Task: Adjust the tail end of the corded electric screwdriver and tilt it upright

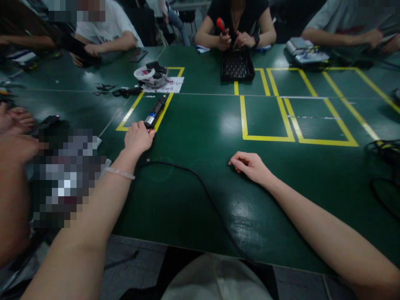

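Note:
My left hand [139, 137] is closed around the rear part of an electric screwdriver [153, 113], a black and silver tool with a blue band. The tool slants away from me over a yellow tape line, its tip pointing to the far side. A black cable [200, 178] runs from near my left wrist across the green table [193, 133] to its front edge. My right hand [248, 164] rests on the tabletop, its fingers curled in and nothing visible in them.
Yellow tape rectangles [268, 138] mark the table. Beyond the screwdriver are tape rolls [151, 77] on a paper sheet. A black tray [237, 66] stands before a person opposite, whose hand holds a red-handled tool [221, 25]. Cables [384, 152] lie at right; another person's hands [18, 121] are at left.

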Demonstrator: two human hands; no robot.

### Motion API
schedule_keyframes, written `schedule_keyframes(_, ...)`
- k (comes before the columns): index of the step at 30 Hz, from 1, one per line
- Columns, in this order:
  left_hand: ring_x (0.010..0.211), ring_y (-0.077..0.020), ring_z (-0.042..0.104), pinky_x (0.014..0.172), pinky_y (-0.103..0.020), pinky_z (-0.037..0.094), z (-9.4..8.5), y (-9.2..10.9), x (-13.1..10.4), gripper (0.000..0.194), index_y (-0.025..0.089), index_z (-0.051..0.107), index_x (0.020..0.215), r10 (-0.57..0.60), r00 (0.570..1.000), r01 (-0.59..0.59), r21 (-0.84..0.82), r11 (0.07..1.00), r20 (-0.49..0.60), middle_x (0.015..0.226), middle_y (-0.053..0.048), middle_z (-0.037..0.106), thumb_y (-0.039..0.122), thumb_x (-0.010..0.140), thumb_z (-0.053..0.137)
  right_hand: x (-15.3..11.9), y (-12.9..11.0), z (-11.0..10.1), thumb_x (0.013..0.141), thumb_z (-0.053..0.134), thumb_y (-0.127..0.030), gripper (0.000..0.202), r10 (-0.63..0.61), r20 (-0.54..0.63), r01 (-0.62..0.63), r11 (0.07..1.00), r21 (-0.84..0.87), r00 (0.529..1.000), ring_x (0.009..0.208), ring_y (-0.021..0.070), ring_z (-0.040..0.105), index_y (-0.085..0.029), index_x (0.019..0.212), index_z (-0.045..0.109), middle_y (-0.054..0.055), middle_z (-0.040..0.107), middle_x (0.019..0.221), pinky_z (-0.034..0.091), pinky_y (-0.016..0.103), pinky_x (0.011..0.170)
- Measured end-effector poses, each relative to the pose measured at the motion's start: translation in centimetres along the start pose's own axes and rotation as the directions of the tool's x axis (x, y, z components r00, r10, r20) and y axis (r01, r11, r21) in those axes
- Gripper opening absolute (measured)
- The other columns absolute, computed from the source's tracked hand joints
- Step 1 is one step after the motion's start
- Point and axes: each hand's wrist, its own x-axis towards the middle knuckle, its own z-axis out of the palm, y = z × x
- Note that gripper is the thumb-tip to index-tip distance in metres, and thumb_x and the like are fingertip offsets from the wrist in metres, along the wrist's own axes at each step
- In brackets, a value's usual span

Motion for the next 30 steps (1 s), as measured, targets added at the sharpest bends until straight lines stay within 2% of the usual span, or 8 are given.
schedule_keyframes(5,0.128,-0.0346,0.046,0.106,-0.051,0.039,0.2,-2.4,2.4,0.064,-0.004,0.037,0.137,-0.122,0.992,0.123,-0.035,0.992,0.018,0.142,-0.026,0.045,0.052,0.107,0.028,0.0,0.0,0.0,0.094,0.057,-0.034,0.025,0.004,0.001,-0.004,1.0,0.009,1.0,0.053,0.0109,0.054,-0.016,0.083,0.069,-0.002,0.059,0.061,0.039,0.023,0.053)
schedule_keyframes(11,0.126,-0.0327,0.046,0.106,-0.051,0.039,0.6,-2.7,2.5,0.073,-0.002,0.037,0.138,-0.123,0.992,0.123,-0.008,0.992,-0.018,0.144,-0.023,0.045,0.062,0.105,0.023,0.0,0.1,-0.1,0.095,0.056,-0.034,0.025,0.005,0.013,-0.004,1.0,-0.023,1.0,0.054,0.0117,0.055,-0.016,0.084,0.07,-0.001,0.061,0.063,0.04,0.024,0.054)
schedule_keyframes(14,0.126,-0.0359,0.048,0.105,-0.052,0.04,0.8,-2.9,2.2,0.079,-0.003,0.04,0.139,-0.1,0.994,0.101,0.006,0.995,-0.043,0.142,-0.026,0.048,0.066,0.102,0.026,0.0,0.0,-0.1,0.095,0.055,-0.033,0.025,-0.009,0.019,0.01,0.998,-0.055,1.0,0.055,0.0121,0.055,-0.016,0.084,0.07,0.0,0.061,0.063,0.039,0.024,0.055)
schedule_keyframes(17,0.129,-0.0421,0.048,0.103,-0.053,0.039,1.1,-3.3,2.4,0.088,-0.003,0.043,0.14,-0.117,0.992,0.116,-0.037,0.993,-0.039,0.14,-0.031,0.048,0.072,0.094,0.037,0.0,-0.1,-0.1,0.095,0.055,-0.032,0.024,-0.033,0.022,0.035,0.995,-0.089,0.999,0.058,0.0124,0.056,-0.016,0.083,0.07,0.0,0.063,0.066,0.039,0.024,0.056)
schedule_keyframes(19,0.131,-0.0443,0.047,0.103,-0.053,0.038,1.3,-3.5,2.5,0.089,-0.003,0.044,0.142,-0.118,0.992,0.114,-0.077,0.99,-0.053,0.139,-0.033,0.049,0.071,0.093,0.039,0.0,-0.2,-0.1,0.094,0.056,-0.031,0.023,-0.04,0.026,0.043,0.994,-0.1,0.999,0.059,0.0127,0.056,-0.016,0.082,0.069,0.001,0.064,0.067,0.04,0.024,0.057)
schedule_keyframes(24,0.131,-0.0461,0.047,0.105,-0.059,0.036,1.2,-2.9,2.0,0.077,-0.005,0.047,0.14,-0.159,0.982,0.142,-0.164,0.976,-0.099,0.137,-0.034,0.05,0.058,0.098,0.031,0.1,-0.2,0.0,0.094,0.055,-0.031,0.024,-0.034,0.025,0.037,0.995,-0.097,0.999,0.059,0.0132,0.056,-0.016,0.082,0.069,0.0,0.063,0.066,0.04,0.025,0.058)
schedule_keyframes(30,0.125,-0.0452,0.053,0.098,-0.06,0.044,0.5,-1.0,-0.2,0.062,0.001,0.049,0.137,-0.131,0.987,0.121,-0.114,0.986,-0.092,0.134,-0.031,0.053,0.047,0.103,0.026,0.3,-0.1,0.1,0.094,0.054,-0.031,0.024,-0.028,0.034,0.031,0.995,-0.093,0.999,0.058,0.0127,0.056,-0.015,0.083,0.07,0.001,0.063,0.067,0.039,0.025,0.057)
